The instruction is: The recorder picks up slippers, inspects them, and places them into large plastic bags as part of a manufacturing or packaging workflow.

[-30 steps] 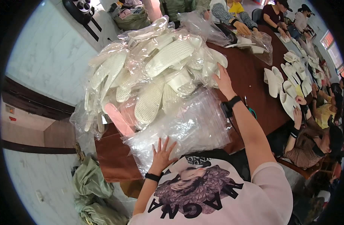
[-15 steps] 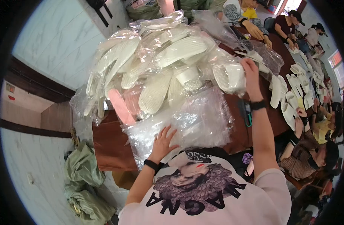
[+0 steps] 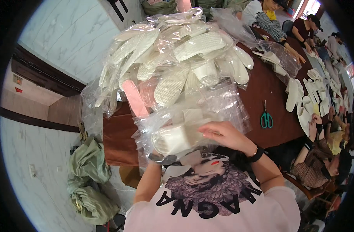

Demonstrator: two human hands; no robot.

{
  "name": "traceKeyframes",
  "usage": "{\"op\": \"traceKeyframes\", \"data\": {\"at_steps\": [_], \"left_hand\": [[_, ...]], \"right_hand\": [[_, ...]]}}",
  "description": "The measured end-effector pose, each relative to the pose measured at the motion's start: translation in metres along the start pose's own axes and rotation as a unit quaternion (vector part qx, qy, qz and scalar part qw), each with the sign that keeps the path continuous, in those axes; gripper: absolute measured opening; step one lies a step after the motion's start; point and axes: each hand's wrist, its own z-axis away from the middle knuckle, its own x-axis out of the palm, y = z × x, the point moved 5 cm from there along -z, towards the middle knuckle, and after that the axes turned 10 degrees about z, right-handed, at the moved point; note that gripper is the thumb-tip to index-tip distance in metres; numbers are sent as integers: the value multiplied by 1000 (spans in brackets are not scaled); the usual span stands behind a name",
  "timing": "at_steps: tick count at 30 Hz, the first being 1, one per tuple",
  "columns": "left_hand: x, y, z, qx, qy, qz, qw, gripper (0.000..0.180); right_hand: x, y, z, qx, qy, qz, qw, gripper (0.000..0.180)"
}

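A white slipper in a clear plastic bag (image 3: pixel 177 139) sits right in front of my chest, at the near edge of the brown table (image 3: pixel 262 89). My right hand (image 3: pixel 223 135) lies over its right end with the fingers curled on the plastic. My left hand (image 3: pixel 158 154), wearing a dark wristband, reaches under the bag's left end and is mostly hidden by plastic. Behind it rises a big heap of bagged white insoles and slippers (image 3: pixel 177 58), with one pink piece (image 3: pixel 134 96) on its left side.
Green-handled scissors (image 3: pixel 266 120) lie on the table to my right. More white slippers (image 3: pixel 304 96) are spread along the far right, where several other people sit working. Green sacks (image 3: pixel 88 181) lie on the floor at the left by the wall.
My right hand has come back from the far side of the heap to my chest. My left hand has left the flat bags and gone under the bagged slipper.
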Motion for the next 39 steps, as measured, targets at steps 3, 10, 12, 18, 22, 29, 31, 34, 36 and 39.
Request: {"op": "traceKeyframes", "data": {"at_steps": [3, 10, 12, 18, 22, 29, 31, 34, 36, 39], "left_hand": [[4, 14, 27, -19, -12, 13, 1000, 54], [61, 14, 36, -33, -40, 46, 998, 61], [78, 14, 37, -36, -47, 54, 997, 64], [115, 6, 34, 15, 38, -49, 998, 74], [142, 6, 29, 2, -38, -10, 999, 82], [177, -11, 18, 4, -80, 25, 996, 67], [185, -14, 15, -36, -102, 121, 987, 68], [145, -12, 5, -40, -75, 62, 994, 67], [171, -15, 2, -34, -46, 6, 998, 63], [171, 5, 18, 48, 13, -164, 985, 51]], "right_hand": [[-14, 76, 4, 107, -24, 10, 994, 19], [-21, 143, 8, 155, -7, -7, 988, 18], [-10, 147, 8, 129, -27, -10, 991, 19], [-37, 194, 23, 257, 120, -171, 944, 20], [-17, 184, 26, 258, -106, -139, 950, 39], [-13, 180, 31, 267, -92, -303, 910, 39], [-12, 183, 29, 261, -106, -195, 939, 36], [-12, 156, 22, 169, -104, 42, 979, 39], [-8, 161, 27, 226, -39, -108, 967, 40], [-13, 176, 28, 231, 54, -355, 904, 40]]}}
